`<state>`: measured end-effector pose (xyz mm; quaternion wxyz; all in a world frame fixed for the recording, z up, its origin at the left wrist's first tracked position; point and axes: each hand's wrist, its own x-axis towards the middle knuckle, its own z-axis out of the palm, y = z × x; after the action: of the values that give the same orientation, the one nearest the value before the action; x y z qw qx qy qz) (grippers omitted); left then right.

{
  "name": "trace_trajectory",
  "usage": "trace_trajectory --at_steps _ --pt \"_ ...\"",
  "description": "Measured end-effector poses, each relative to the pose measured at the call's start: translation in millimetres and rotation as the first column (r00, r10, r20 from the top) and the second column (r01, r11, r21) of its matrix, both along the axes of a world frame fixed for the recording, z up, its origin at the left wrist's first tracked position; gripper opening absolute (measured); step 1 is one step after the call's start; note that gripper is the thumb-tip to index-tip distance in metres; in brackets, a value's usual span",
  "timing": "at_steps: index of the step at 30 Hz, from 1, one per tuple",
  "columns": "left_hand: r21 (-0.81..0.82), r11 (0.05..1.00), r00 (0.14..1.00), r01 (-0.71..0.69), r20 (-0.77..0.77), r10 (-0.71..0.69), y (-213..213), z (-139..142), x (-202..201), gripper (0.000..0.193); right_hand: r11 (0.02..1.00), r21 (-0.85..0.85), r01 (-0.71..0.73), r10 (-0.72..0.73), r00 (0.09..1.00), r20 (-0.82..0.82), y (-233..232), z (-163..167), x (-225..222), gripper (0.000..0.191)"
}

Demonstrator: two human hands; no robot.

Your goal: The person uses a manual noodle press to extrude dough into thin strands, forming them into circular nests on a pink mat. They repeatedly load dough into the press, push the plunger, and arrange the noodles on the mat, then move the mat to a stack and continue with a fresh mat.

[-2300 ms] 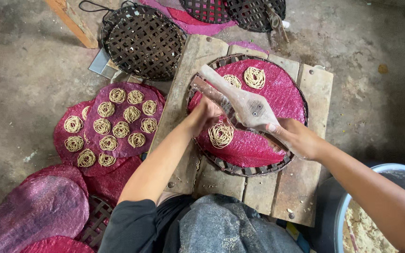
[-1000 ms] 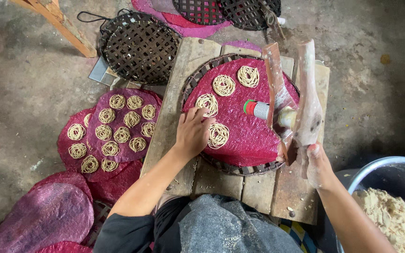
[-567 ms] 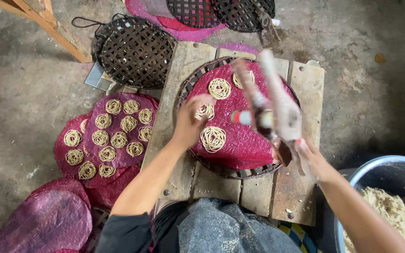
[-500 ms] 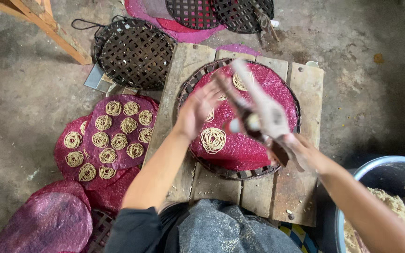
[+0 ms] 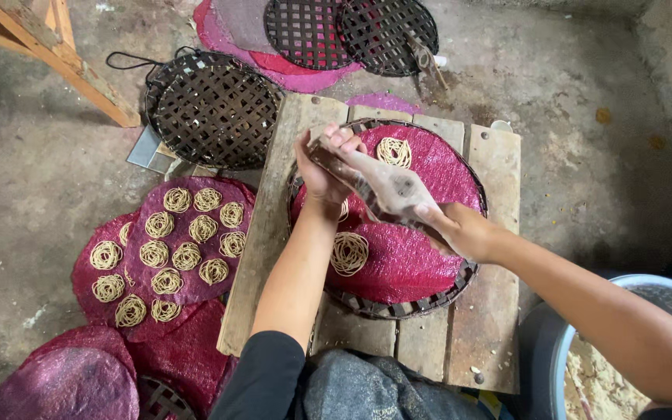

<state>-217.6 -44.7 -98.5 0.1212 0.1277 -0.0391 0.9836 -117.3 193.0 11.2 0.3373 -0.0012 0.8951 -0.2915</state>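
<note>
A dough-smeared wooden noodle press [image 5: 383,183] is held level over a round woven tray [image 5: 398,307] lined with magenta mesh [image 5: 406,264]. My left hand [image 5: 322,167] grips its far handle and my right hand [image 5: 456,229] grips its near handle. On the mesh lie noodle coils: one near the front [image 5: 349,253], one at the back [image 5: 393,152], and another partly hidden under the press. The tray rests on a low plank table [image 5: 491,303].
On the floor to the left lie magenta mesh sheets [image 5: 188,237] covered with several noodle coils, and bare sheets [image 5: 64,381] below them. Empty dark woven trays [image 5: 213,109] are stacked behind. A basin of dough [image 5: 616,358] stands at the lower right. A wooden frame [image 5: 48,54] is at the upper left.
The press was upright in my right hand alone a second ago; it has swung down level over the tray, and my left hand has left the mesh and taken its far handle.
</note>
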Motion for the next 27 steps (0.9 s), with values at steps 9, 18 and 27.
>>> trace_trajectory --at_steps 9,18,27 --pt "-0.024 0.998 0.997 -0.052 0.049 0.053 17.3 15.5 -24.2 0.047 0.982 0.188 -0.008 0.03 0.993 -0.112 -0.4 21.8 -17.9 0.076" --pt "-0.05 0.998 0.985 -0.048 0.162 0.055 32.2 20.0 -5.8 0.044 0.982 0.182 -0.045 0.059 0.995 -0.075 19.8 18.9 -16.1 0.081" --pt "-0.565 0.818 0.959 0.109 0.275 0.062 13.7 47.0 -16.4 0.06 0.997 0.071 0.024 -0.005 0.967 -0.256 26.1 7.1 -27.4 0.081"
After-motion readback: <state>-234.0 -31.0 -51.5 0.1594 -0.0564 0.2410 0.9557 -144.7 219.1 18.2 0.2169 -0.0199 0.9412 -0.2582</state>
